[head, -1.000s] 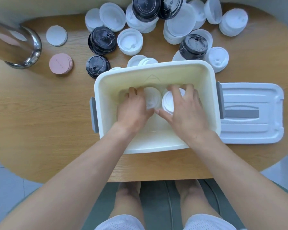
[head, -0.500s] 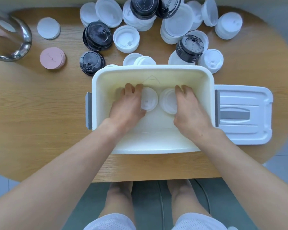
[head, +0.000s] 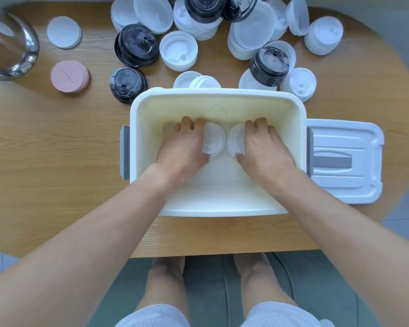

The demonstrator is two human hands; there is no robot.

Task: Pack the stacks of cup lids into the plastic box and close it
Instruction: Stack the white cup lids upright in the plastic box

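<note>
An open white plastic box (head: 293, 107) with grey side latches stands in the middle of the wooden table. Both my hands are inside it. My left hand (head: 184, 147) grips a white lid stack (head: 214, 139) on the box floor, fingers curled over its far side and thumb at its near side. My right hand (head: 263, 147) grips a second white lid stack (head: 235, 140) the same way. The two stacks stand side by side, almost touching. The box's white cover (head: 345, 161) lies flat on the table to the right of the box.
Behind the box lie several white lid stacks (head: 178, 50) and black lid stacks (head: 136, 44), (head: 269, 66). A pink disc stack (head: 69, 76) and a white disc (head: 63, 31) sit at the far left beside a metal container (head: 10, 46). My knees show below the table edge.
My right hand has shifted from over the right stack to its right side. Both hands now sit lower and apart, each on its own stack, and the stacks stand level.
</note>
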